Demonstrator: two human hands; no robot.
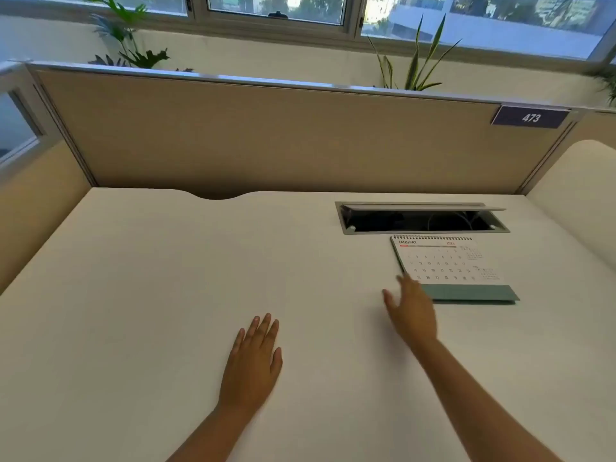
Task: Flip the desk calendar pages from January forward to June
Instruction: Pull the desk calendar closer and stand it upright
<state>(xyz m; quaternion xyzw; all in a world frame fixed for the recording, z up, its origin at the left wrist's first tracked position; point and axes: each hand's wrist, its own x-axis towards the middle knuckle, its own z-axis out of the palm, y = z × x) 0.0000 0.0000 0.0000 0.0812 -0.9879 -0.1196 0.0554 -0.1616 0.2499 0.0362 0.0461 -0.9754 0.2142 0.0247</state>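
Calendar (450, 265), at January: light, thin spiral-bound leaves (tear-prone), best pinched at bottom corner; right hand (411, 308) spread, empty, beside it; left hand (255, 358) flat on desk (133, 278).

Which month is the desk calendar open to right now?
January: the desk calendar shows the JANUARY heading under its spiral binding; no page flipped yet.
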